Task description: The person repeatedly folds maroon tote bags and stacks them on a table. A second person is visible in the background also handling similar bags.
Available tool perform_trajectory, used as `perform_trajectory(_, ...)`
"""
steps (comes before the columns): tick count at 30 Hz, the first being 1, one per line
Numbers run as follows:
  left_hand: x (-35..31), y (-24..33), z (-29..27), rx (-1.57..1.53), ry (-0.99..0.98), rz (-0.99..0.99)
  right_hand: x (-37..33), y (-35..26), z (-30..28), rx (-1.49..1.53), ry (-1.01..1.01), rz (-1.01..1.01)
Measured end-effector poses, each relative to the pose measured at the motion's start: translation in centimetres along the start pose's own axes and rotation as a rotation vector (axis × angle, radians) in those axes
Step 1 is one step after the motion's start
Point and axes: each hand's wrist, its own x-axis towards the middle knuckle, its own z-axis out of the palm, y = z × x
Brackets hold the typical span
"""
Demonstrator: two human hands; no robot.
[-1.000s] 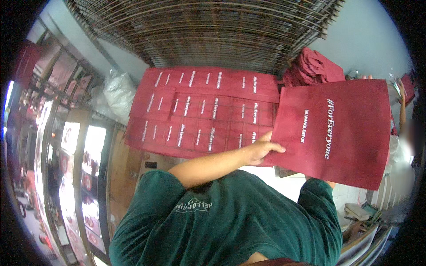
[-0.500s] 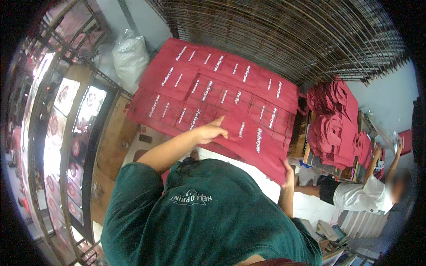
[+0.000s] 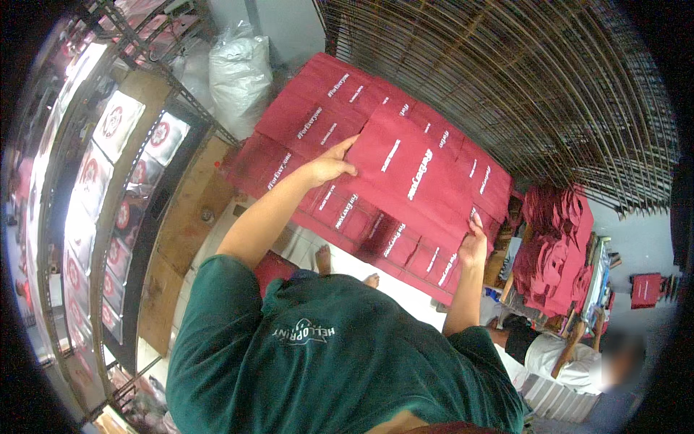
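Observation:
Stretched between my two hands is a flat red fabric piece (image 3: 387,186) with white print on it. My left hand (image 3: 332,165) pinches its left corner between thumb and fingers. At the near right corner, my right hand (image 3: 473,242) grips the edge with its fingertips. The piece is over a broad layout of similar red printed fabric pieces (image 3: 289,130), which lie in overlapping rows and neat stacks. It covers part of the middle and far rows; whether it touches them I cannot tell.
A tall metal drying rack (image 3: 506,87) rises behind the layout. Piled red fabric pieces (image 3: 553,253) sit at the right, where a person in a white shirt (image 3: 557,358) works. A stuffed plastic sack (image 3: 240,79) stands far left, beside a shelf rack (image 3: 155,159) with printed sheets.
Both hands have carried the red fabric piece away from my body, from the near edge to over the middle of the layout. The view has shifted slightly.

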Motion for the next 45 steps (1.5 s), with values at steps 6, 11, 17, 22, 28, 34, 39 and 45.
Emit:
perform_trajectory(6,3.5,-7.4,-6.6,0.579,0.532,0.04,10.8,4.6,-1.9,0.088,0.297,0.135)
perform_trajectory(11,5.6,-13.8,-8.5,0.806,0.531,-0.187,17.8,10.1,-7.2,-0.008,0.429,0.128)
perform_trajectory(17,5.1,-18.0,-9.2,0.859,0.628,-0.248,17.3,11.6,-4.0,-0.037,0.577,0.064)
perform_trajectory(22,5.0,-18.6,-9.8,0.844,0.705,-0.162,17.5,11.5,-3.9,-0.027,0.522,-0.027)
perform_trajectory(28,4.7,-16.8,-9.9,0.832,0.645,-0.257,17.9,11.7,-4.0,-0.033,0.533,-0.015)
perform_trajectory(34,4.8,-18.2,-10.6,0.87,0.674,-0.216,17.6,11.8,-2.6,-0.06,0.51,-0.025)
perform_trajectory(39,5.1,-19.1,-11.1,0.894,0.688,-0.209,17.9,12.1,-3.1,-0.047,0.538,-0.035)
perform_trajectory(45,4.6,-18.5,-10.7,0.879,0.693,-0.174,17.7,12.4,-4.8,-0.023,0.447,-0.011)
